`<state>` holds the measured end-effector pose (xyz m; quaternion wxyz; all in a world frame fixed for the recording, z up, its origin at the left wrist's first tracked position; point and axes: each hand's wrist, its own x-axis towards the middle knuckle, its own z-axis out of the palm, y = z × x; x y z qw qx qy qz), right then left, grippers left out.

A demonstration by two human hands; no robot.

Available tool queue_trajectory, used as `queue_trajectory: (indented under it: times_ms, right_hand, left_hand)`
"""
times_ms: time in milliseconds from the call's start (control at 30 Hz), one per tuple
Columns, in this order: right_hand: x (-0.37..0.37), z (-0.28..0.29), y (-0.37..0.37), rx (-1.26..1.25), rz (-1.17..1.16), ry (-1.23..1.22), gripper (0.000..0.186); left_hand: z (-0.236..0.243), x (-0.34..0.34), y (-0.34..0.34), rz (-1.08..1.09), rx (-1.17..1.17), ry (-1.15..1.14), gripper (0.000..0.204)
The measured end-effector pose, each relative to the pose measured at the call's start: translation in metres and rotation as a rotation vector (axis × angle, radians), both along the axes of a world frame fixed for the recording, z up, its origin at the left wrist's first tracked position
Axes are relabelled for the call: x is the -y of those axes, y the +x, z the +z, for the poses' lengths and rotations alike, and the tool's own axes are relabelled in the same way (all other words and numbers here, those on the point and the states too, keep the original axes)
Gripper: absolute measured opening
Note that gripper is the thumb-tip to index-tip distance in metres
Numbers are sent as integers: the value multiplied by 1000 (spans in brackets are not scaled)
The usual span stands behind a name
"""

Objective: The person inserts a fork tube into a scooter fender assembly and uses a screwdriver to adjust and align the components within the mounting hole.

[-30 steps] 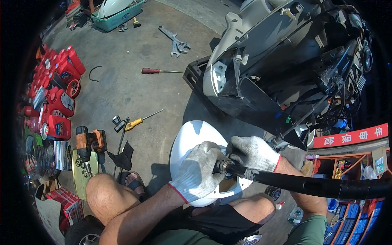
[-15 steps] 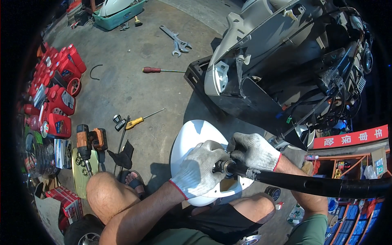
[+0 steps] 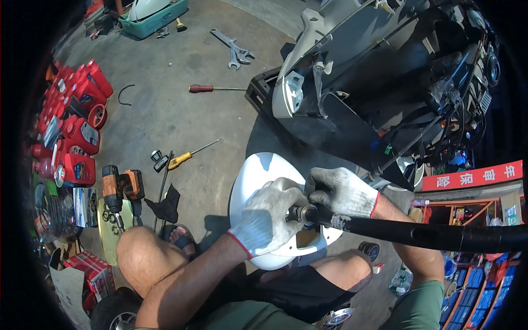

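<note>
A thick black metal tube (image 3: 418,232) comes in from the right and ends over my lap, with a bare metal collar (image 3: 308,214) at that end. My left hand (image 3: 267,214), in a grey-white knitted glove, has its fingers curled against the collar from the left. Gloved the same way, my right hand (image 3: 342,192) is closed just beyond the tube's end, its fingertips close to those of the left. What the right fingers pinch is hidden. Under both hands lies a white curved fender (image 3: 250,179) with an opening on its near side.
A partly stripped scooter body (image 3: 352,135) stands ahead right. On the floor lie a yellow screwdriver (image 3: 180,160), a red-handled screwdriver (image 3: 202,88) and wrenches (image 3: 234,50). A cordless drill (image 3: 113,192) and red jugs (image 3: 80,168) are at left, blue-filled shelves (image 3: 467,297) at right.
The whole view has shifted slightly, so floor items sit a little higher. Both hands stay at the tube's end with only small finger movement.
</note>
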<state>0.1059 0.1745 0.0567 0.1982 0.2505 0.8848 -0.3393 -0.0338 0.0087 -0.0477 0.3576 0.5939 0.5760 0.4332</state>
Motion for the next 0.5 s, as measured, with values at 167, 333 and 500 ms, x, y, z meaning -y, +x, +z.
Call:
queue_trajectory:
  times_ms: [167, 333, 500]
  right_hand:
    - [12, 1, -20, 12, 57, 5, 18]
    - [4, -2, -4, -39, -11, 6, 18]
    - [5, -3, -8, -21, 26, 30, 16]
  left_hand:
    - [9, 20, -9, 92, -60, -9, 34]
    - [1, 5, -3, 35, 6, 34, 33]
    - [10, 9, -8, 30, -41, -30, 33]
